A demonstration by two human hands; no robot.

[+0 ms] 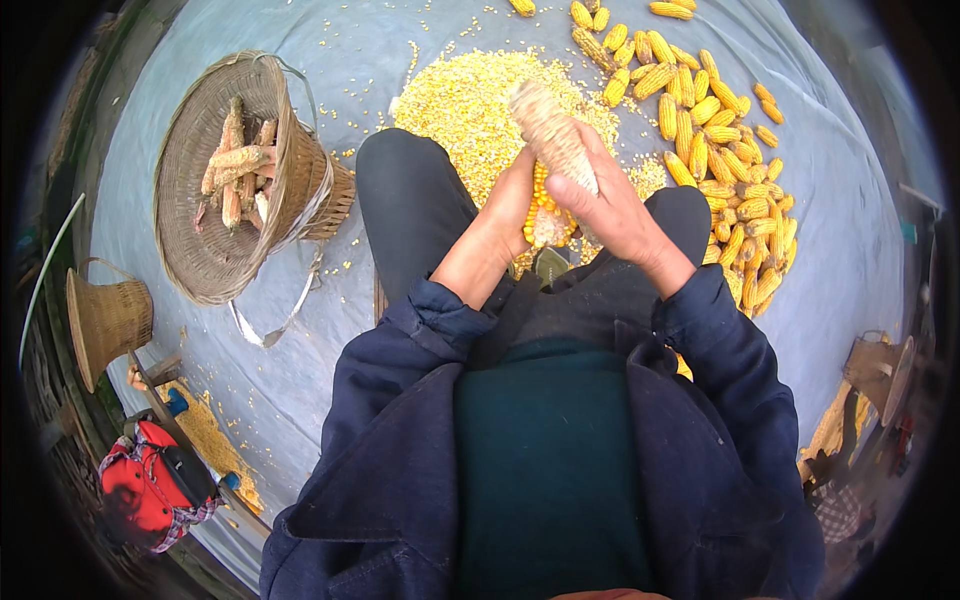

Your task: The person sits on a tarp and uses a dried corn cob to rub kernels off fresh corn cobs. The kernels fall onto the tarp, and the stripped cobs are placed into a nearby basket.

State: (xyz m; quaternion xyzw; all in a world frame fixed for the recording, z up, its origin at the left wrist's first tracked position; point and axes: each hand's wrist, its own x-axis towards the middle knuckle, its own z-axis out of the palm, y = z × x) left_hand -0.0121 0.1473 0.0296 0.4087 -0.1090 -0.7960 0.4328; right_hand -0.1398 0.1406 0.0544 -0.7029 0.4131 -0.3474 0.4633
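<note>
A partly shelled ear of corn (546, 214) is gripped in my left hand (501, 202), its yellow kernels showing below my palm and a pale bare patch at its lower end. My right hand (619, 206) grasps a bare corn cob (551, 131), which slants up to the left and lies across the ear. Both hands are close together above my lap. Beyond them a wide heap of loose kernels (457, 97) spreads over the grey-blue sheet (352, 75). The cob and my fingers hide part of the ear.
Left of my knee a woven basket (202, 262) lies tilted, with several bare cobs (240, 161) inside. Unshelled ears (720, 157) are piled at right. A second basket (112, 322) and a person in red (154, 480) are at far left; another basket (874, 367) is at right.
</note>
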